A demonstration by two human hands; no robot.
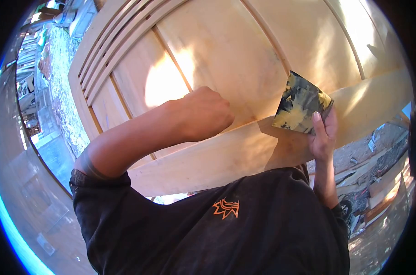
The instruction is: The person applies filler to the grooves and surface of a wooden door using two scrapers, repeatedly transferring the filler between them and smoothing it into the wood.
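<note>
A large pale wooden panel (pixel 217 55) with upright grooves and slats near one end spreads out before me. My left hand (pixel 205 113) is a closed fist just over or against its surface; the fingers curl underneath, so whatever they hold, if anything, is hidden. On the right, my right hand (pixel 323 133) grips a dark flat square piece (pixel 302 103) by its lower corner, thumb on top. Yellowish, paste-like smears cover much of that piece. It is held tilted above the panel's near rail (pixel 208 158).
Sunlit patches lie on the panel. Beyond its left end are a rough whitish strip of ground (pixel 61 87) and stacked materials (pixel 27 87). Wood scraps and debris (pixel 377 183) cover the ground at lower right. My black shirt (pixel 208 233) is close to the near rail.
</note>
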